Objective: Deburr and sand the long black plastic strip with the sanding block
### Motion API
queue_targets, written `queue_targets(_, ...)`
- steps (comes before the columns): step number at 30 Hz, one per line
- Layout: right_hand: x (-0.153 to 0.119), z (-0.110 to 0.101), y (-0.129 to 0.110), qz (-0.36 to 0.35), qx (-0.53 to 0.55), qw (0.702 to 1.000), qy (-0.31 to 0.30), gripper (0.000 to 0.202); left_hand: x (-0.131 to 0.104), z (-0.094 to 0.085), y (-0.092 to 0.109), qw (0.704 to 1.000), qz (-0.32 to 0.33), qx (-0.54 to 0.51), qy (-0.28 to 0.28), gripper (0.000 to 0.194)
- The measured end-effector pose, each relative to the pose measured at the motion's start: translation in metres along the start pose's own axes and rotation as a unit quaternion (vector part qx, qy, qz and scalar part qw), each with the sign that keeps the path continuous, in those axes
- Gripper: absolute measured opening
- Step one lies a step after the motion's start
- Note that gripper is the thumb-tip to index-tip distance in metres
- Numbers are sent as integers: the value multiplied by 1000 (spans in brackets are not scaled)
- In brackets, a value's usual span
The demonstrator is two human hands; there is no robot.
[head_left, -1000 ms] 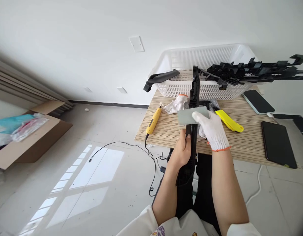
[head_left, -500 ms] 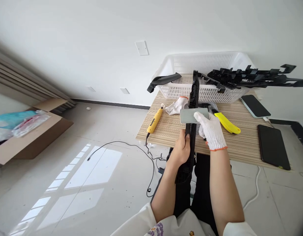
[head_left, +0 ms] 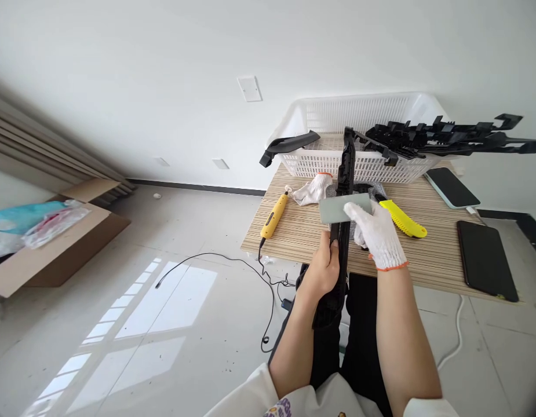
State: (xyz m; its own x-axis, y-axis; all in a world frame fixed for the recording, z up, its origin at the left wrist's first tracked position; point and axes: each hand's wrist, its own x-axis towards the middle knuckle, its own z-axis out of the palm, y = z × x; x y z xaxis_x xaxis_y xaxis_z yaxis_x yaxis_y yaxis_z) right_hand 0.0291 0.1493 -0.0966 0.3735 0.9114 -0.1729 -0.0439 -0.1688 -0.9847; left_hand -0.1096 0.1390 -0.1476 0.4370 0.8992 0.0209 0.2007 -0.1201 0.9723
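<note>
A long black plastic part (head_left: 343, 243) stands nearly upright in front of me, its top end at the basket's front rim. Bare fingers of my left hand (head_left: 325, 267) are wrapped round its lower half. My right hand (head_left: 378, 231), in a white knitted glove with an orange cuff, grips a flat grey-green rectangular piece (head_left: 339, 209), thumb on its face. That piece lies across the black part, just above my left hand, and hides a stretch of it.
A white basket (head_left: 311, 160) at the back holds black parts (head_left: 424, 136). On the table (head_left: 433, 255) are a yellow corded tool (head_left: 274, 215), a white glove (head_left: 313, 190), a yellow-handled cutter (head_left: 402, 219) and two phones (head_left: 487, 259). An open carton (head_left: 68, 243) stands left.
The grey-green piece has tilted slightly, its right end higher, and my right hand has shifted a little right and down. My left hand still holds the black part.
</note>
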Motion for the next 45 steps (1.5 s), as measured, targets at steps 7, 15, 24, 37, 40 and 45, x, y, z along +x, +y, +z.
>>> queue_targets(7, 3, 4, 3, -14, 12, 1000, 18, 32, 1, 1, 1, 1000, -18, 0, -1, 34)
queue_targets(15, 3, 1, 2, -4, -18, 1000, -9, 30, 0, 0, 4, 1000, -18, 3, -1, 34)
queue_targets(24, 3, -1, 2, 3, -30, 998, -56, 30, 0, -1, 1, 1000, -31, -2, -4, 35)
queue_targets(37, 0, 8, 1, -26, 50, 998, 18, 28, 2, 0, -4, 999, -28, -2, 17, 41)
queue_targets(40, 0, 9, -1, -24, 33, 998, -47, 32, 2, -1, -7, 993, -109, -43, -2, 47)
queue_targets(45, 0, 5, -1, -14, 61, 998, -12, 38, 2, -2, -2, 988, -138, -64, -29, 52)
